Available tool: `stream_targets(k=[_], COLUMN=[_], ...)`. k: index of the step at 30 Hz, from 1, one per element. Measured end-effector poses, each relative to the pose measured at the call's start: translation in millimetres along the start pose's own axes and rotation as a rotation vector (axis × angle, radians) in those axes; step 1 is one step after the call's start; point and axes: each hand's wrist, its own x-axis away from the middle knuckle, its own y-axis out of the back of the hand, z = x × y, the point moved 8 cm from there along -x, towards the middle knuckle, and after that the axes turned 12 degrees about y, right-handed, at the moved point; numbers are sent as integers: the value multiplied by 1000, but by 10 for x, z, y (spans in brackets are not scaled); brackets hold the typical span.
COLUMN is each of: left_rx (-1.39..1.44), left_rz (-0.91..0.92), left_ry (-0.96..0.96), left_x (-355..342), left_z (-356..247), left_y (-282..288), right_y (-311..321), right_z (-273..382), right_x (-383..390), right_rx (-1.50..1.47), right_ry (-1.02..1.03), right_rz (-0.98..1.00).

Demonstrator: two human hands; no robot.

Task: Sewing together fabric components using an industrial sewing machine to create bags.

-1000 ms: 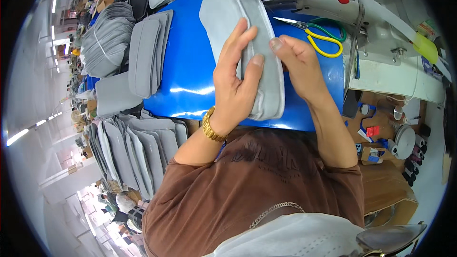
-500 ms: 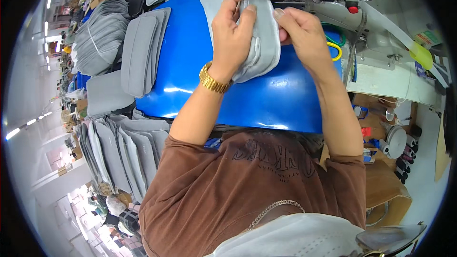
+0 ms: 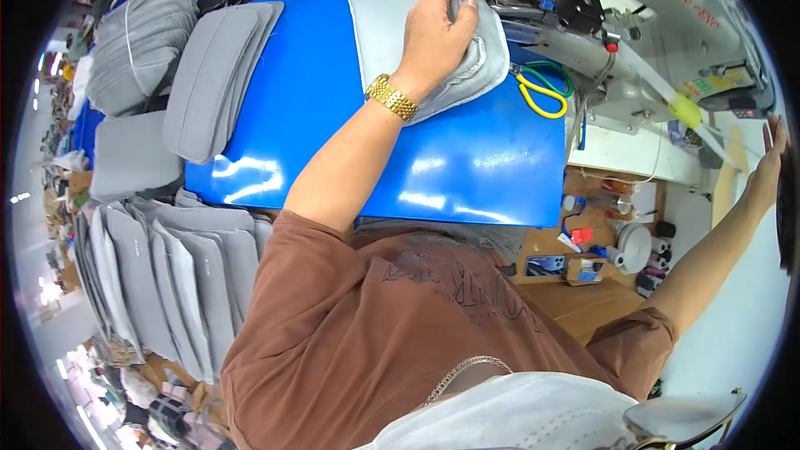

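My left hand [image 3: 437,37], with a gold watch [image 3: 392,97] at the wrist, pinches the folded edge of a grey padded fabric panel [image 3: 492,58]. The panel lies on the blue tabletop, close beside the presser area of a sewing machine [image 3: 533,12]. Under and left of it is a larger, flat grey fabric panel [image 3: 379,12]. Far to the right, my right hand [image 3: 768,168] is stretched out with straight fingers against a dark brown thing [image 3: 786,217], cut off by the picture's rim. Scissors [image 3: 543,98] with yellow and green handles lie just right of the panel.
Grey panels are stacked on the left of the blue tabletop [image 3: 333,142], with a tied bundle [image 3: 137,46] beyond. More panels [image 3: 167,267] hang or stand in a row at the lower left. Below the machine, a wooden shelf holds a white spool [image 3: 635,247] and small items.
My right hand has let go of the grey panel and moved far right to the rim. My left hand still holds the panel, which now lies flatter, away from the needle area. The view has shifted.
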Motion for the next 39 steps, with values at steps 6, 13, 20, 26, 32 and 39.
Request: stream_targets(k=[6,13,20,26,32,39], left_rx=[-34,-616,-854,-1044,-1168,-1173], left_rz=[-66,110,253,176,155,77], left_ry=[-74,-22,-41,-170,-261,-271], left_x=[9,-10,102,178,212,198], left_z=[-139,-484,-353,-125,336,426], left_y=[128,-64,-67,-30,-116,-269], right_y=[297,263,213,-12,7,-19], right_z=[-1257,-1721,-1939,-2234,-2353,-2236], right_x=[-352,-417,-816,-1030,-1189,-890], right_rx=[-82,-65,-168,-260,-230,-421], right_ry=[-221,-340,-360,-602,-643,-495], right_rz=[-235,-70,-18,321,398,154])
